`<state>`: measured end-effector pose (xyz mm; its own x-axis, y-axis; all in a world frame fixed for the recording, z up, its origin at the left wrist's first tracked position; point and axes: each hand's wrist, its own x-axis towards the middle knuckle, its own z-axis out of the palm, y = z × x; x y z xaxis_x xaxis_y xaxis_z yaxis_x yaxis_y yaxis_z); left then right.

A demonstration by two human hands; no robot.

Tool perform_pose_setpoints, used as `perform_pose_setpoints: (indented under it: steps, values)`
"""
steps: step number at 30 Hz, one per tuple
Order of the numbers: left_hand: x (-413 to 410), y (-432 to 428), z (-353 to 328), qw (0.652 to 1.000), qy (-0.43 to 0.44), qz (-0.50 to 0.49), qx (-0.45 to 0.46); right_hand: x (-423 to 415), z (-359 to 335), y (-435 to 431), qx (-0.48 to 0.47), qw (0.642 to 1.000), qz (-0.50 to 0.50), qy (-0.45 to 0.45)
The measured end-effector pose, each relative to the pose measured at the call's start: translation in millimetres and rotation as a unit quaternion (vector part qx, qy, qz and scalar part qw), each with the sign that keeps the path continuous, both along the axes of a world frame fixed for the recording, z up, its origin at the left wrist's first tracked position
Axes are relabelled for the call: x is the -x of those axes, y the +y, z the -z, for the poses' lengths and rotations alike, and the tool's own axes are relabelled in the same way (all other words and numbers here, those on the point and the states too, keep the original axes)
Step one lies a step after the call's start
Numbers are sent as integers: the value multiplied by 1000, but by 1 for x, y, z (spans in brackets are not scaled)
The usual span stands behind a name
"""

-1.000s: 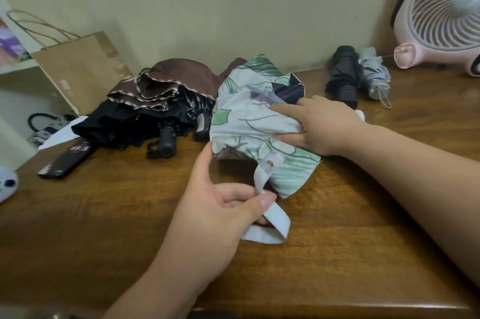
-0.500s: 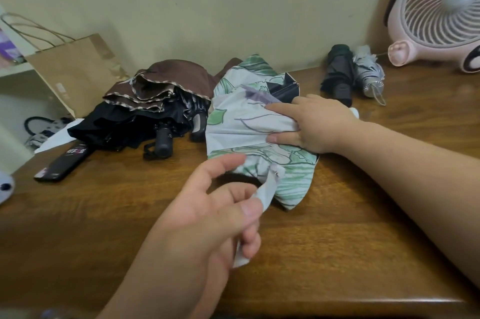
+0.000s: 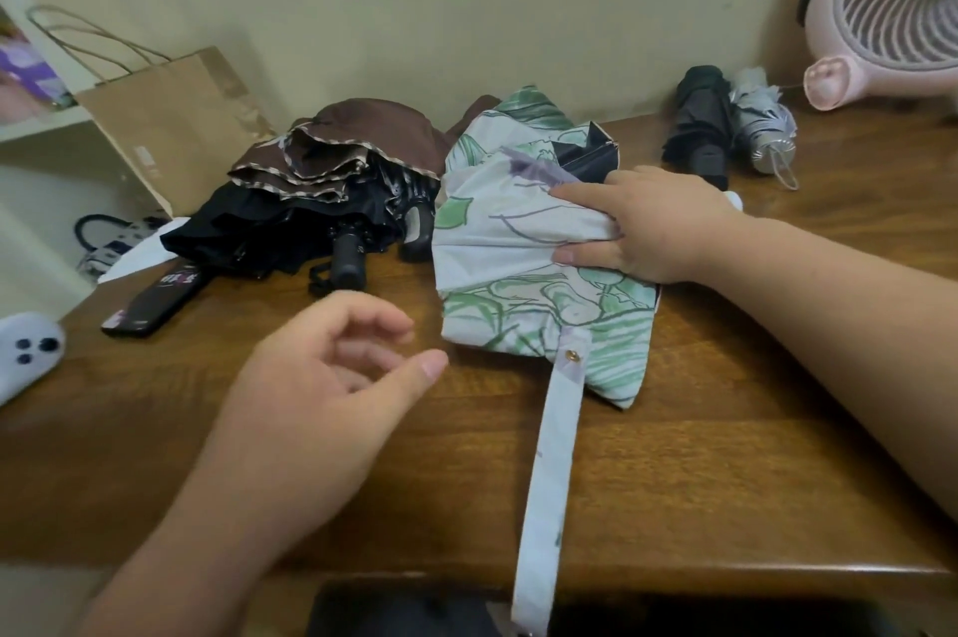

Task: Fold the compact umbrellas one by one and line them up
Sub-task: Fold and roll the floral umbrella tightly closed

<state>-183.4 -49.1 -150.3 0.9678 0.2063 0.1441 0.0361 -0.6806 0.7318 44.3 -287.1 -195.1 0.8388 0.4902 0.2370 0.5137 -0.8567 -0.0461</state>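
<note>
Your half-folded umbrella (image 3: pixel 518 242) lies mid-table (image 3: pixel 726 455). Behind it, along the back edge, folded umbrellas (image 3: pixel 697 128) lie right and an unfolded heap (image 3: pixel 332 201) left.

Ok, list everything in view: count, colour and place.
floral umbrella: 1, white-green, table centre
strap: 1, white, floral umbrella to near edge
brown umbrella: 1, brown, back left, atop black umbrella
black umbrella: 1, black, back left, unfolded
folded black umbrella: 1, black, back right
folded grey umbrella: 1, grey, beside it
fan: 1, pink, far right
paper bag: 1, brown, back left
phone: 1, dark, left
white gadget: 1, white, far left
table: 1, brown wood
left hand: 1, open, left of strap
right hand: 1, gripping floral umbrella
</note>
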Motion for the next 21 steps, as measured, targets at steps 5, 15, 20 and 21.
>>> perform_pose_setpoints:
  steps: [5, 15, 20, 21]
  values:
    - [-45, -15, 28, 986, 19, 47, 157, 4, 0, 2, -1, 1000, 0, -11]
    - [-36, 21, 29, 987, 89, 95, 98, -1, 0, -2, 1, 1000, -14, 10]
    - [-40, 14, 29, 985, 75, 69, 140, -2, 0, -1, 4, 1000, -16, 11]
    - [-43, 11, 29, 983, 74, 57, 161, -2, 0, -1, 3, 1000, -15, 12]
